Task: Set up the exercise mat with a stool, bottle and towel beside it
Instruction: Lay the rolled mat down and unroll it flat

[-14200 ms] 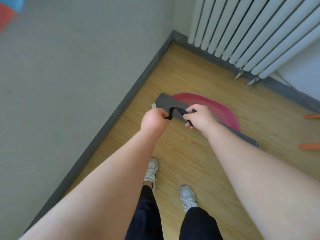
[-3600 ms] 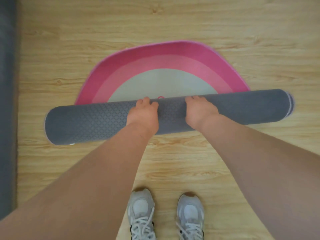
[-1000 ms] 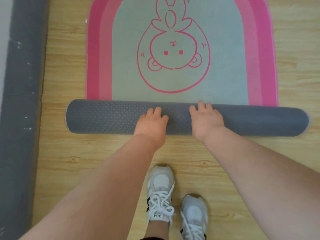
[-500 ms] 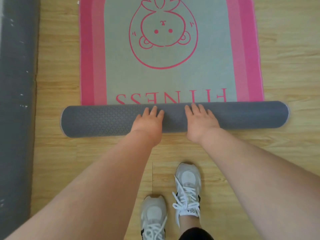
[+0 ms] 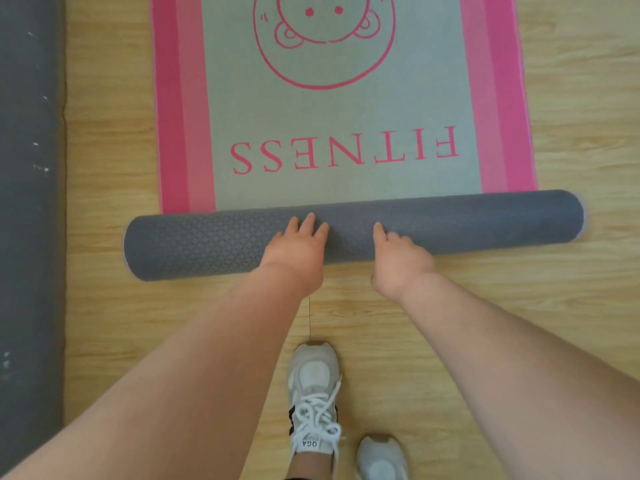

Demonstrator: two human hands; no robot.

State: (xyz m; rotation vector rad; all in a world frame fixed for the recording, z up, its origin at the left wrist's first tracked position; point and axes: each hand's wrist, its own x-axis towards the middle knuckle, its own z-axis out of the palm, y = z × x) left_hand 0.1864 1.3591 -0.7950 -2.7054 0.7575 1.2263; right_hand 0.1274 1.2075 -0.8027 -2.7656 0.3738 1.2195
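Head view: a grey strip (image 5: 31,220) ran down the left. Our exercise mat (image 5: 332,116) lay partly unrolled on the wooden floor (image 5: 104,323), its grey roll (image 5: 194,244) nearest us. We pressed our left hand (image 5: 298,247) flat and outstretched on the roll; our right hand (image 5: 398,258) rested beside it, relaxed, gripping nothing.

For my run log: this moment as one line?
mat: partly unrolled | left hand: rests on roll | right hand: rests on roll | stool, bottle, towel: not seen
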